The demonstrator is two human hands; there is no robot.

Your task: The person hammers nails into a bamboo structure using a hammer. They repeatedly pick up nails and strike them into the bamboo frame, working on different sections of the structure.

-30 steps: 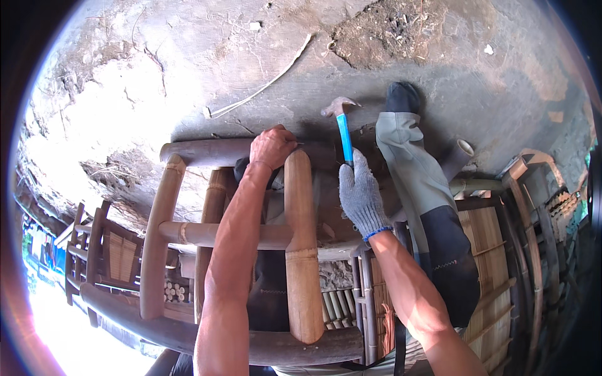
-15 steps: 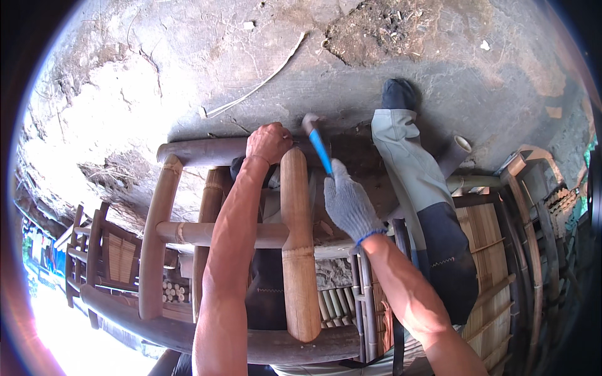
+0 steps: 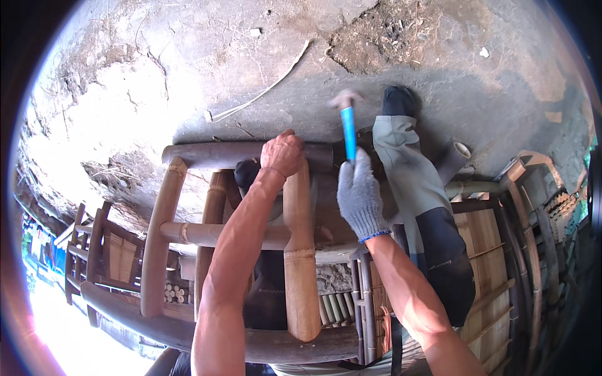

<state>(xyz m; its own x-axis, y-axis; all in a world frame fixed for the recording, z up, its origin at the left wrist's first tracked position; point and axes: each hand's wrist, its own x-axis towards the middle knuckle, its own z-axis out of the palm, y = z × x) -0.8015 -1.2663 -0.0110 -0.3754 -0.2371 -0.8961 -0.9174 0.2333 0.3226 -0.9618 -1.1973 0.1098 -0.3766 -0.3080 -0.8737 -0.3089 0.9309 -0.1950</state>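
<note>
My gloved right hand grips a hammer with a bright blue handle. Its metal head is blurred and held up over the floor, right of the bamboo frame. My bare left hand is closed at the far end of a thick light bamboo post, against the dark bamboo rail. What its fingers pinch, if anything, is hidden. A bamboo crosspiece meets the post at a notched narrowing, passing under my left forearm.
My outstretched leg in grey and dark trousers lies right of the frame. Farther right are a bamboo slat panel and a cut bamboo tube. A pale strip lies on the concrete floor. Other bamboo furniture stands left.
The hammer has swung up and right, away from the post's end, its handle now nearly upright. My left hand has shifted right, over the post's far end.
</note>
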